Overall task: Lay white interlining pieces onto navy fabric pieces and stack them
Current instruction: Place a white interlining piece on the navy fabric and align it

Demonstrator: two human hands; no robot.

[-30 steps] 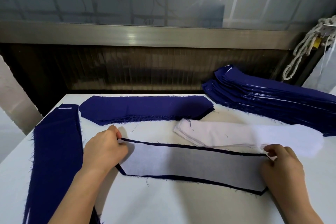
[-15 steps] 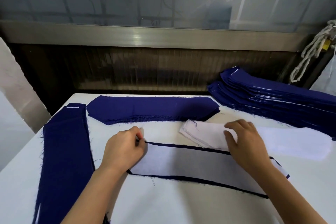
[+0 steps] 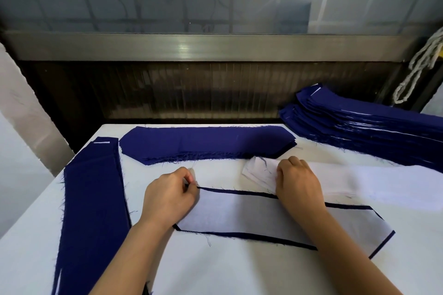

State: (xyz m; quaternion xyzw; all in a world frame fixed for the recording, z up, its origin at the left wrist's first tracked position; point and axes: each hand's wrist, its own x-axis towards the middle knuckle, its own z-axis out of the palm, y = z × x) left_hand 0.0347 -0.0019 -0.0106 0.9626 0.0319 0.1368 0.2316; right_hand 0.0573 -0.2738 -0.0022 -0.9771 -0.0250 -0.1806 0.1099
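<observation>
A white worktop (image 3: 239, 270) fills the near part of the room, under a window. At its far right sits a tall stack of navy pieces (image 3: 374, 134), fanned a little, with white slivers showing between the layers. Along the left edge runs a long navy strip pile (image 3: 93, 203), and at the far middle lies a lower navy stack (image 3: 206, 143) with frayed edges. A white interlining stack (image 3: 359, 182) rests on the right, just nearer than the tall pile. In the middle a navy fabric piece (image 3: 263, 239) lies flat with a white interlining piece (image 3: 251, 215) over it, only a navy border showing. The left hand (image 3: 170, 196) pinches that piece's far-left corner with its fingers. The right hand (image 3: 297, 179) is bent over the left end of the interlining stack; whether its fingers grip a sheet I cannot tell.
</observation>
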